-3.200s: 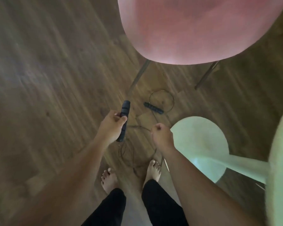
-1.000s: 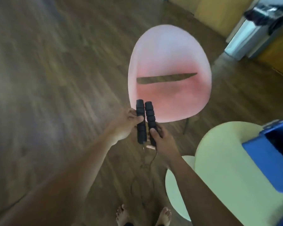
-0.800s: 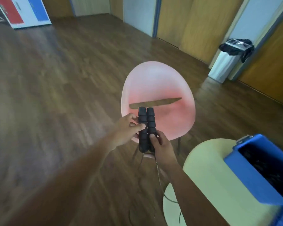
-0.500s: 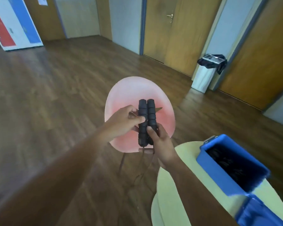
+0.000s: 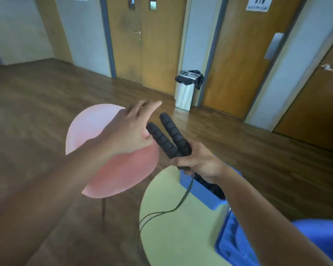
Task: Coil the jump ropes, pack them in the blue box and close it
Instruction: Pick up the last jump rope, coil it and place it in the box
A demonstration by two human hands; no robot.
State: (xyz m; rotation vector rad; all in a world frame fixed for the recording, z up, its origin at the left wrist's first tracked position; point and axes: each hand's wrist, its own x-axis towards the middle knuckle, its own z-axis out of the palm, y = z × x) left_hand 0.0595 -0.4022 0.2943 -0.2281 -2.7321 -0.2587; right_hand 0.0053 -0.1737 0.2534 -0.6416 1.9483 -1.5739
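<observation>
My right hand (image 5: pixel 198 160) grips both black ribbed foam handles (image 5: pixel 168 138) of a jump rope at their lower ends; the handles splay upward and to the left. The thin dark cord (image 5: pixel 181 202) hangs from that hand and runs down across the pale round table (image 5: pixel 173 233), off its left edge. My left hand (image 5: pixel 131 131) hovers just left of the handles, fingers spread, holding nothing. The blue box (image 5: pixel 202 192) sits open on the table under my right forearm, dark contents showing inside. Its blue lid (image 5: pixel 236 244) lies open toward me.
A pink chair (image 5: pixel 104 150) stands left of the table, below my left arm. A white bin with a black bag (image 5: pixel 186 89) stands against the far wall between wooden doors (image 5: pixel 142 41). Wooden floor stretches to the left.
My left hand has let go of the handles and opened. My right hand now holds both handles alone and has moved right, over the box. The view has lifted toward the doors.
</observation>
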